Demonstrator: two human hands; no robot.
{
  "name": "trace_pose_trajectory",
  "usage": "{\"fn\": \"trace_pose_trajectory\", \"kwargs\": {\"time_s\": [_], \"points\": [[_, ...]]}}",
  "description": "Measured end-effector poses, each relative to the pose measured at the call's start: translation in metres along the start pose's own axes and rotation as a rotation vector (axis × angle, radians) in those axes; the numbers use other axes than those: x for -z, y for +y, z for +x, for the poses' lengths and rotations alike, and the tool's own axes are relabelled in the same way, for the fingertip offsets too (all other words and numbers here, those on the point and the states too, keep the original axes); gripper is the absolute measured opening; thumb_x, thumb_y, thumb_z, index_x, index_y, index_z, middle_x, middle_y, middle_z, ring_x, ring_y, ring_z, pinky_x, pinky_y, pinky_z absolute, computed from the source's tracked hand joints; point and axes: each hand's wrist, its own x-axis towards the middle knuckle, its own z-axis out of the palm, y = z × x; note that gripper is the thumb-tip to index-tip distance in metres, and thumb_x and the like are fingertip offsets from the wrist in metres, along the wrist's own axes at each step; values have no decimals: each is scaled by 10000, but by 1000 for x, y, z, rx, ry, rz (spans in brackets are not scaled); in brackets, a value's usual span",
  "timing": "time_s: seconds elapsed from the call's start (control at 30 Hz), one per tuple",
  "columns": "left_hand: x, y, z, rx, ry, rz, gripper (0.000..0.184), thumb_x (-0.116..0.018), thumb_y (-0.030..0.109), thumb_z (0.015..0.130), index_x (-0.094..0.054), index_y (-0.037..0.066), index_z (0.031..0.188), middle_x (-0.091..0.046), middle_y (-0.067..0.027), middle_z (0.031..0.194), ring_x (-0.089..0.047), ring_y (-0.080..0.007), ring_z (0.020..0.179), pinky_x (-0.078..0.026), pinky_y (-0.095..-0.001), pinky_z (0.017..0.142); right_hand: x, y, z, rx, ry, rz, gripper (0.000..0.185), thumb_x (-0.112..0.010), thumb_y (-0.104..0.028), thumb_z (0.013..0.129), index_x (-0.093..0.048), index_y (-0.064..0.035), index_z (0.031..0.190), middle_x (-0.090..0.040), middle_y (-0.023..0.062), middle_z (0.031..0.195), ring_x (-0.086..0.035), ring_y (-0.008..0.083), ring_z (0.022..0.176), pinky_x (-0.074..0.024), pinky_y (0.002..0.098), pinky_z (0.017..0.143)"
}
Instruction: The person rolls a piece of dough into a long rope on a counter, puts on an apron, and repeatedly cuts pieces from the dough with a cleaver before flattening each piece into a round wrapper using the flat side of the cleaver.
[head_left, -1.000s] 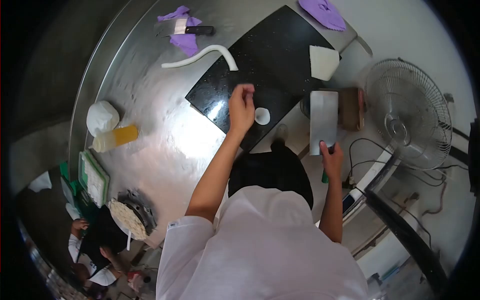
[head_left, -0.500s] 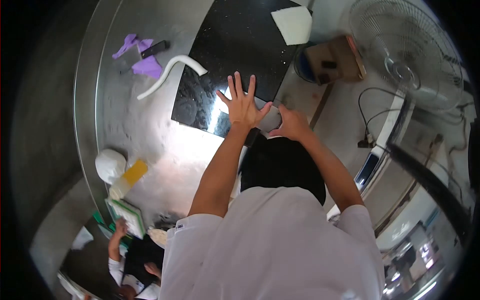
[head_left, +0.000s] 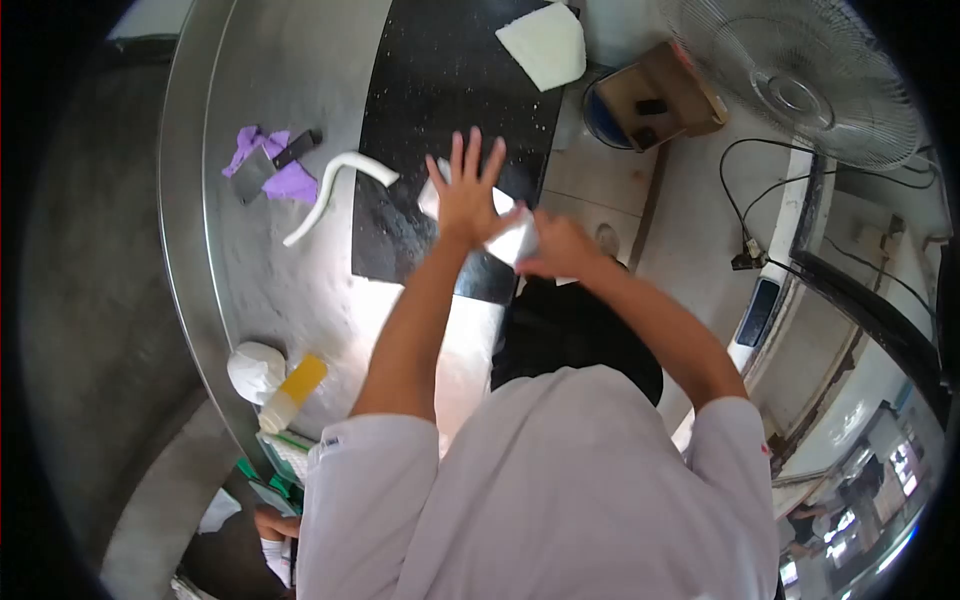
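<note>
My left hand (head_left: 466, 208) lies flat with its fingers spread, palm down on a flat, shiny, pale piece like a broad metal blade (head_left: 512, 240) over the black board (head_left: 455, 90). My right hand (head_left: 562, 246) grips the right end of this piece, fingers and thumb closed around its edge; motion blurs it slightly. Much of the piece is hidden under my left hand. A white rope of dough (head_left: 328, 195) curves from the board's left edge onto the steel table (head_left: 265, 270).
A black-handled cleaver (head_left: 294, 148) rests on purple cloth (head_left: 292, 183). A white rounded bundle (head_left: 257, 372) and a yellow-filled bottle (head_left: 296, 390) lie lower left. A white slab (head_left: 545, 47) sits at the board's far end. Right are a cardboard box (head_left: 665, 98) and fan (head_left: 795, 90). A co-worker's arm (head_left: 278, 524) shows lower left.
The view has shifted, so the board appears turned. My left hand stays spread flat. My right hand has turned slightly, and the shiny piece beneath shows brighter. Less of the co-worker is visible.
</note>
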Motion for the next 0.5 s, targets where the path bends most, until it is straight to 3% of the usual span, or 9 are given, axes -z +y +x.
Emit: {"fn": "trace_pose_trajectory", "kwargs": {"time_s": [0.1,0.17,0.2,0.37,0.5], "points": [[-7,13,-3,-107,-29,-50,1069,-636,770,693,-327,271,1587,-183,-134,1676,-139,-455,1523,-76,-782,1093,-6,7,-19,-45,58,77,780,-891,-482,667,-530,6,1156,-671,309,1046,-662,471,1016,-536,522,858],[-1,17,3,-93,-53,-49,1070,-646,760,696,-319,272,1590,-192,-132,1674,-156,-445,1520,-94,-784,1086,11,-3,-14,-191,-69,88,772,-892,-488,665,-531,0,1141,-692,273,964,-681,456,953,-547,516,804],[0,14,24,-91,-5,-26,1071,-657,749,699,-310,272,1592,-201,-129,1671,-173,-436,1517,-113,-786,1079,16,2,-9,-123,24,50,764,-891,-483,664,-533,7,1128,-702,238,890,-692,443,883,-555,507,745],[4,-4,63,-90,149,-111,1054,-697,690,720,-294,259,1594,-202,-122,1671,-182,-368,1528,-128,-781,1088,51,3,30,-57,58,-11,760,-896,-455,665,-531,12,1141,-698,249,921,-688,453,895,-554,511,771],[-5,1,12,-166,0,-62,1093,-697,705,693,-285,258,1601,-171,-160,1675,-103,-444,1536,-85,-806,1078,0,-4,-15,-116,15,112,815,-894,-460,660,-516,-3,1220,-693,268,945,-679,474,922,-551,519,817]]}}
